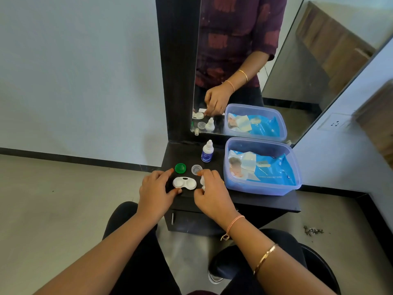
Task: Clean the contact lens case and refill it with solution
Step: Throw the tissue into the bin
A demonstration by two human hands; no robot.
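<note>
A white two-well contact lens case [184, 183] lies uncapped on the dark shelf [265, 202]. My left hand [156, 191] touches its left end with thumb and fingers. My right hand [212, 192] curls around a small white wad [202, 181], likely a wipe, just right of the case. A green cap [180, 168] and a clear cap [196, 169] sit behind the case. The white solution bottle [207, 152] with a blue label stands upright further back.
A clear plastic tub [296, 184] with a blue pack of wet wipes [263, 169] fills the shelf's right side. A mirror [244, 67] stands behind, a white wall to the left, and a wall socket [335, 123] to the right. My knees are below the shelf.
</note>
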